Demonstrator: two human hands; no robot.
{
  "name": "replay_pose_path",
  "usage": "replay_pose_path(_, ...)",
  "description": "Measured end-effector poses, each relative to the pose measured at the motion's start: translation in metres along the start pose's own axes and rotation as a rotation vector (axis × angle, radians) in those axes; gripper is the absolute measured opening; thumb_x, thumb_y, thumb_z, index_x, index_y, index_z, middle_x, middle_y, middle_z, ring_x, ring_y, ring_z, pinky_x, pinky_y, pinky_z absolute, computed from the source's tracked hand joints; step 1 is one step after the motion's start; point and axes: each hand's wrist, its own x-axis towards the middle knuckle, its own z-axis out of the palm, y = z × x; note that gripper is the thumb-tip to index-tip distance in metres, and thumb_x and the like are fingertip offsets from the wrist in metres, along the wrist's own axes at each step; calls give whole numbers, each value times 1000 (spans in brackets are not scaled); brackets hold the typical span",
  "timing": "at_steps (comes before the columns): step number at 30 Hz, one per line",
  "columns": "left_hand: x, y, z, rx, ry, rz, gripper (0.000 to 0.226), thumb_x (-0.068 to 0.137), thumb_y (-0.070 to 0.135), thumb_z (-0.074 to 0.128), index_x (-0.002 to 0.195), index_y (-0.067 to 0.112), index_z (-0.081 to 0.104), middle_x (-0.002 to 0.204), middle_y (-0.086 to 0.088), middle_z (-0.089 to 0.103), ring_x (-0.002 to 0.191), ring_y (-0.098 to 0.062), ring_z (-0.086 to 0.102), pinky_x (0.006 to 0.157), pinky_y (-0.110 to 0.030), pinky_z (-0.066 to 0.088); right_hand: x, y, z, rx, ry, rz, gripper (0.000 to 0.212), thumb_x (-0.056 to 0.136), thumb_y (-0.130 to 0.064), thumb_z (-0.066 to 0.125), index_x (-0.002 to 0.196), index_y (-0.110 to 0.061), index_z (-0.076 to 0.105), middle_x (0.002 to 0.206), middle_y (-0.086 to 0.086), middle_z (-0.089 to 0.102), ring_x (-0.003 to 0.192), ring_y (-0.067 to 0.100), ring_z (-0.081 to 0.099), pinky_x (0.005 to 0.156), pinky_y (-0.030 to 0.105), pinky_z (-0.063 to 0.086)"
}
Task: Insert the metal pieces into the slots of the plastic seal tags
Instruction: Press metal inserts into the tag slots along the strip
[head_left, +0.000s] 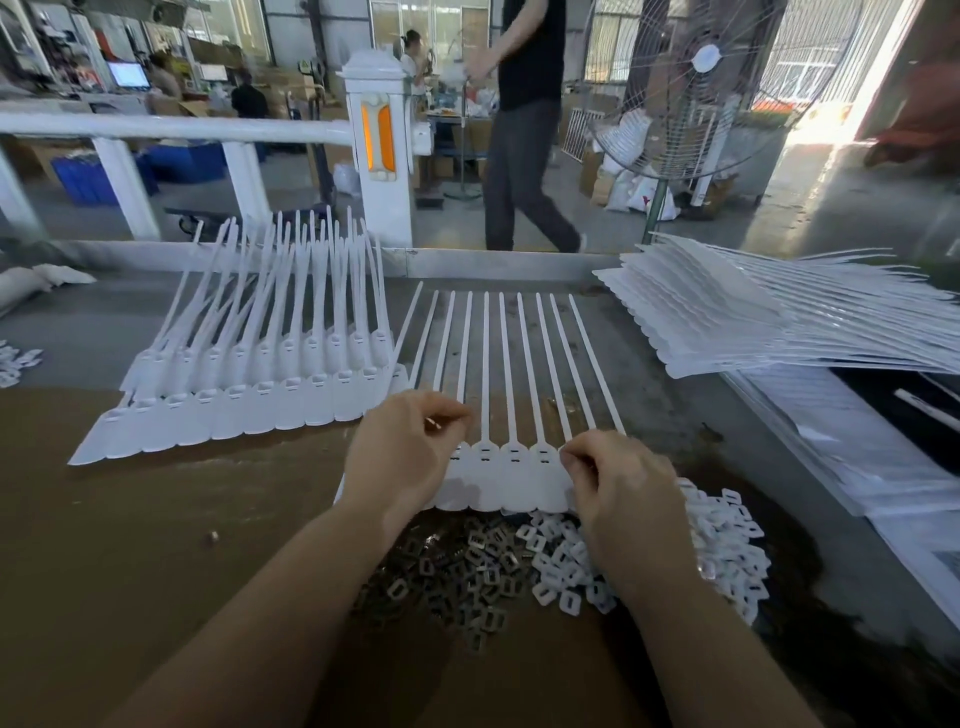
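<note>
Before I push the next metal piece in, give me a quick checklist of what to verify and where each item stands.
1. Left hand holds a small shiny metal piece in its fingertips: ok.
2. Right hand pinches at the edge of the white plastic seal tag strip: ok; what it pinches, cannot tell.
3. Strip lies flat on the brown table: ok.
4. Open slots visible on the middle tags: ok; those under the hands, cannot tell.
5. Pile of grey metal pieces close below the strip: ok.
6. Piece turned the right way for the slot: cannot tell.
</note>
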Motion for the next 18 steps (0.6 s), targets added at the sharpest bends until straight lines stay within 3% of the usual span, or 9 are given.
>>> replay_pose_path(4, -7, -5, -7, 9, 178, 13, 18, 88, 33, 61, 80, 21, 71, 78, 8, 64, 73, -8, 57, 66, -26, 44, -1, -1, 1, -13, 23, -30, 5, 83, -5, 66, 80, -8, 68, 74, 1, 66, 69, 20, 60, 74, 30, 36)
replay_pose_path(11, -8, -26, -11, 11, 185, -60, 30, 92, 38, 55, 91, 14, 74, 85, 3, 67, 80, -11, 58, 73, -30, 46, 1, -4, -5, -50, -6, -42, 7, 85, -6, 64, 81, -9, 70, 77, 0, 67, 72, 18, 60, 75, 31, 35)
replay_pose_path(18, -6, -31, -8, -5, 167, -99, 28, 92, 37, 57, 89, 15, 73, 82, 3, 66, 77, -13, 58, 69, -28, 43, 1, -8, -22, -103, -346, -78, 11, 87, -21, 62, 94, -27, 70, 92, -14, 60, 88, 4, 52, 95, 30, 35)
